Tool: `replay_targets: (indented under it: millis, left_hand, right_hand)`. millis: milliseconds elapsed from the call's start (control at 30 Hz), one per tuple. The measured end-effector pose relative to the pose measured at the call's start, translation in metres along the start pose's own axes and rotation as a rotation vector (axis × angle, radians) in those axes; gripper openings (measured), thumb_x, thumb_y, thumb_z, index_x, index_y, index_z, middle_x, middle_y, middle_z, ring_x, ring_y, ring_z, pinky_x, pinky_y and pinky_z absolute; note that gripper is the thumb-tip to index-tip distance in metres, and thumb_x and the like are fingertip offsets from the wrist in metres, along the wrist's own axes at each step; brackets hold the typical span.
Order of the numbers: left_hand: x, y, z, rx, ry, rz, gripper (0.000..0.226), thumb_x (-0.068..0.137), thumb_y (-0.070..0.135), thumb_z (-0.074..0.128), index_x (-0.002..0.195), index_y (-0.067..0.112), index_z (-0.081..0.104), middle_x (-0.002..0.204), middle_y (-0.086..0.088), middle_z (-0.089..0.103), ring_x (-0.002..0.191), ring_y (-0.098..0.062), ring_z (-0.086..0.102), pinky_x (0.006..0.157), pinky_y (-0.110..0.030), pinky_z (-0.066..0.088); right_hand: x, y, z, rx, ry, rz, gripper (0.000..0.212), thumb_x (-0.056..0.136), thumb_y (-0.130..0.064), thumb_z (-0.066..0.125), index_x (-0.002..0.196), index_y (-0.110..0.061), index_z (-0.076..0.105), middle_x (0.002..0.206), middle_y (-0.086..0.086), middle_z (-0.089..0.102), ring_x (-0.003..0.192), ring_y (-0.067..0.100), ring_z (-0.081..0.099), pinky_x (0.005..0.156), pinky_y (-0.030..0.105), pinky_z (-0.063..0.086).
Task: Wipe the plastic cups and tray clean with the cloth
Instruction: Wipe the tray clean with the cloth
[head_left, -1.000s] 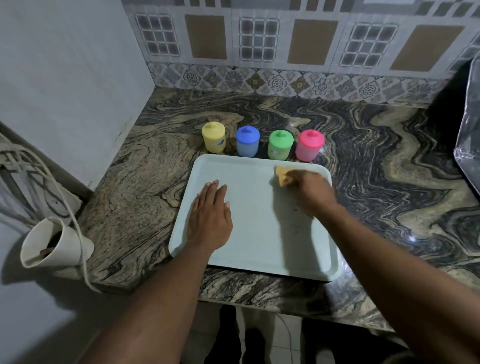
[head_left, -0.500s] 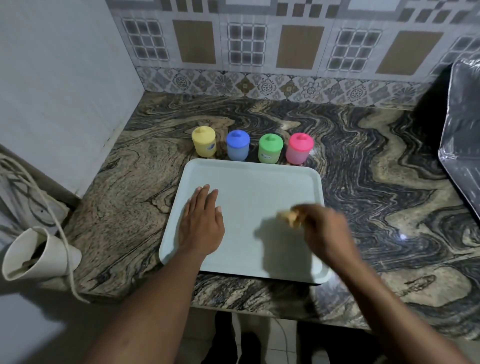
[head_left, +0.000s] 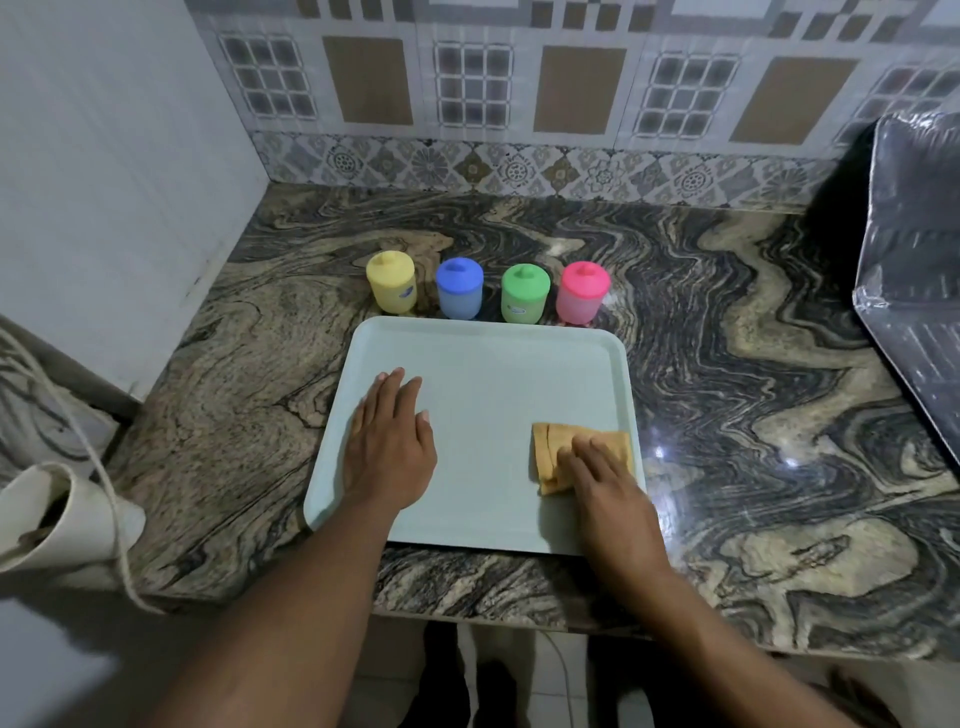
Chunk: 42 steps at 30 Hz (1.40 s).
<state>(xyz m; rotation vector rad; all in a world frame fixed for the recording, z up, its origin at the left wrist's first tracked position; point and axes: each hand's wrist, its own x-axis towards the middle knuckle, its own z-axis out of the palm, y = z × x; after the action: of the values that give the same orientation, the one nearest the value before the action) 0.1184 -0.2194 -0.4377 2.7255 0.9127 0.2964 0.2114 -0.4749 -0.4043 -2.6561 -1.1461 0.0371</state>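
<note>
Fingers (head_left: 395, 389) of my left hand (head_left: 389, 447) lie straight and close together, palm down, pressing flat on the left part of the pale tray (head_left: 493, 364) and holding nothing. On my right hand (head_left: 615, 499) the fingers (head_left: 584, 454) stretch forward over the folded orange cloth (head_left: 550, 449) and press it onto the tray rather than curling round it; that hand is slightly blurred. The cloth sits at the tray's right side, its right end reaching the rim, and its left end shows bare ahead of my knuckles.

I see the tray lying flat on the marbled bench (head_left: 753, 374), its near edge close to the bench's front edge. Just behind its far edge four cups stand upright in a row on the bench: yellow cup (head_left: 390, 285), blue cup (head_left: 459, 290), green cup (head_left: 524, 295), pink cup (head_left: 582, 295), left to right, close together. I cannot tell whether any touches the tray. A patterned tiled wall (head_left: 519, 88) runs behind the bench, and a shiny foil-covered panel (head_left: 914, 291) leans in at the right.
</note>
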Motion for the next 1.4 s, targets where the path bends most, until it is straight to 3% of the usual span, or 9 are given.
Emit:
replay_targets:
  millis: [233, 367, 467, 600, 767, 933, 1033, 1233, 1400]
  left_hand:
    - [0.0, 0.0, 0.0, -0.005, -0.004, 0.006, 0.048, 0.102, 0.03, 0.036, 0.149, 0.019, 0.036, 0.161, -0.003, 0.026, 0.151, -0.022, 0.017, 0.12, -0.045, 0.023]
    - [-0.001, -0.001, 0.0, -0.007, -0.012, 0.015, 0.049, 0.103, 0.03, 0.034, 0.15, 0.02, 0.034, 0.162, -0.002, 0.024, 0.151, -0.022, 0.015, 0.121, -0.044, 0.021]
    - [-0.001, -0.001, -0.001, -0.009, -0.013, 0.019, 0.049, 0.103, 0.031, 0.033, 0.15, 0.02, 0.034, 0.162, -0.002, 0.024, 0.151, -0.022, 0.015, 0.121, -0.044, 0.022]
    - [0.0, -0.002, 0.0, -0.001, -0.011, 0.017, 0.048, 0.103, 0.031, 0.033, 0.15, 0.02, 0.035, 0.162, -0.002, 0.025, 0.151, -0.022, 0.015, 0.121, -0.045, 0.022]
    - [-0.001, 0.001, -0.002, 0.003, -0.017, 0.017, 0.049, 0.103, 0.032, 0.033, 0.15, 0.02, 0.034, 0.162, -0.002, 0.024, 0.151, -0.022, 0.015, 0.121, -0.045, 0.022]
    - [0.004, 0.0, -0.01, -0.044, -0.128, 0.015, 0.05, 0.104, 0.034, 0.034, 0.152, 0.02, 0.033, 0.164, -0.001, 0.02, 0.152, -0.022, 0.013, 0.122, -0.042, 0.019]
    - [0.015, -0.004, -0.031, -0.226, -0.089, -0.025, 0.045, 0.101, 0.035, 0.044, 0.143, 0.019, 0.045, 0.149, -0.003, 0.044, 0.136, -0.027, 0.043, 0.109, -0.043, 0.039]
    - [0.044, -0.036, -0.058, -0.224, -0.079, -0.531, 0.034, 0.096, 0.035, 0.053, 0.118, 0.01, 0.057, 0.123, -0.015, 0.056, 0.109, -0.037, 0.056, 0.089, -0.047, 0.05]
    - [0.058, -0.064, -0.064, -0.365, -0.181, -0.475, 0.009, 0.092, 0.022, 0.064, 0.086, 0.016, 0.06, 0.09, -0.005, 0.065, 0.085, -0.027, 0.061, 0.072, -0.029, 0.042]
  right_hand:
    - [-0.024, -0.006, -0.058, 0.343, -0.112, 0.118, 0.043, 0.075, -0.003, 0.06, 0.11, -0.023, 0.075, 0.108, 0.0, 0.076, 0.098, 0.022, 0.071, 0.078, 0.019, 0.047]
    - [0.078, 0.014, -0.073, 0.26, 0.159, 0.176, 0.048, 0.078, 0.003, 0.05, 0.115, -0.018, 0.073, 0.111, 0.013, 0.074, 0.099, 0.038, 0.067, 0.076, 0.036, 0.049]
    - [0.118, 0.019, -0.044, 0.154, -0.078, 0.132, 0.037, 0.085, -0.017, 0.046, 0.115, -0.022, 0.068, 0.123, 0.016, 0.067, 0.109, 0.039, 0.062, 0.086, 0.041, 0.049]
    - [0.056, -0.006, -0.012, -0.002, -0.095, 0.056, 0.032, 0.089, -0.019, 0.037, 0.104, -0.015, 0.065, 0.112, 0.01, 0.062, 0.112, 0.031, 0.057, 0.078, 0.037, 0.047]
    - [-0.056, -0.034, -0.028, 0.071, -0.151, -0.056, 0.043, 0.057, -0.006, 0.068, 0.095, -0.027, 0.073, 0.108, -0.006, 0.074, 0.103, 0.02, 0.071, 0.061, 0.03, 0.058]
    - [0.005, 0.004, -0.057, 0.51, -0.051, 0.289, 0.021, 0.087, -0.027, 0.058, 0.099, -0.032, 0.075, 0.08, -0.005, 0.075, 0.078, 0.019, 0.071, 0.067, 0.032, 0.054]
    - [0.059, 0.021, -0.074, 0.521, 0.182, 0.416, 0.016, 0.094, -0.03, 0.057, 0.086, -0.021, 0.068, 0.062, 0.002, 0.063, 0.071, 0.036, 0.062, 0.06, 0.037, 0.044]
    - [0.133, 0.004, -0.048, 0.298, 0.14, 0.48, 0.047, 0.08, -0.008, 0.044, 0.122, -0.02, 0.061, 0.108, 0.021, 0.069, 0.101, 0.044, 0.063, 0.079, 0.045, 0.051]
    - [0.128, -0.035, 0.009, 0.004, 0.078, 0.475, 0.034, 0.086, -0.012, 0.046, 0.115, -0.006, 0.063, 0.119, 0.02, 0.063, 0.111, 0.042, 0.052, 0.087, 0.045, 0.043]
